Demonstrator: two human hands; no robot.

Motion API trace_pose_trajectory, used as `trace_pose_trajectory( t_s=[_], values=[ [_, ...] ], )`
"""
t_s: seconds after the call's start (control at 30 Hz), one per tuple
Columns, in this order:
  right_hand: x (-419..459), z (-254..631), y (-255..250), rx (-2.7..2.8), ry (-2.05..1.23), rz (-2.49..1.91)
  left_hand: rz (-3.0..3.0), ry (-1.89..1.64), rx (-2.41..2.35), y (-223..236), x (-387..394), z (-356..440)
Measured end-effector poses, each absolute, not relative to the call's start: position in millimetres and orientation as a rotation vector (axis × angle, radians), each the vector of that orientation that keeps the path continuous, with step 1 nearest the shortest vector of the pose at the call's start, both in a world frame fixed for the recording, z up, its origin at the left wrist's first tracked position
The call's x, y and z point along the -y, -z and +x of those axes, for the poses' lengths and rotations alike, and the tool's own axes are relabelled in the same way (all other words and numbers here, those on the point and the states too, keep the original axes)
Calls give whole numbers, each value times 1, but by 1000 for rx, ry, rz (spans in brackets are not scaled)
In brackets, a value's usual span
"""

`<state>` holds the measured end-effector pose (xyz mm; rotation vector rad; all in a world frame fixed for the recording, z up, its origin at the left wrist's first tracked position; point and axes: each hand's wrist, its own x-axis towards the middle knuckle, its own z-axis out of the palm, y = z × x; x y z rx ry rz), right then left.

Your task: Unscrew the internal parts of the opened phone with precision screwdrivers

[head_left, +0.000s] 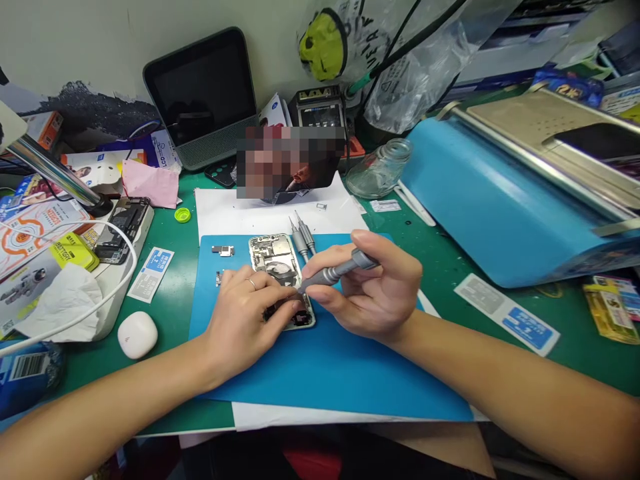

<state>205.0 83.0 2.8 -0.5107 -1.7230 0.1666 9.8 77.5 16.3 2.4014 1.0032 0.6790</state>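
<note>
An opened phone [274,250] with its inner boards showing lies on a blue mat [330,373]. My left hand [250,307], with a ring on one finger, rests over the phone's lower left part; its thumb and index finger are brought together near the screwdriver's tip, and what they pinch, if anything, is hidden. Between the thumb and fingers of my right hand [375,287] is a grey screwdriver [333,273], slanting down left to the phone. Two more screwdrivers [303,237] lie just beyond the phone. Small phone parts [223,251] sit on the mat to the left.
At the right stands a big blue machine [480,200], with a glass jar [380,170] beside it. A dark-screened tablet-like display [203,93] leans at the back. Leftward are another opened phone [123,230], a white case [137,335], a white cable [127,267] and a lamp post [60,170].
</note>
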Motion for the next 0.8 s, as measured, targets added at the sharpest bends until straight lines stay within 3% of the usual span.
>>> trace_pose_trajectory(
  t_s=[0.8],
  values=[
    [-80, 205, -3, 1665, -195, -531, 2317, -742, -1070, -18, -76, 12]
  ],
)
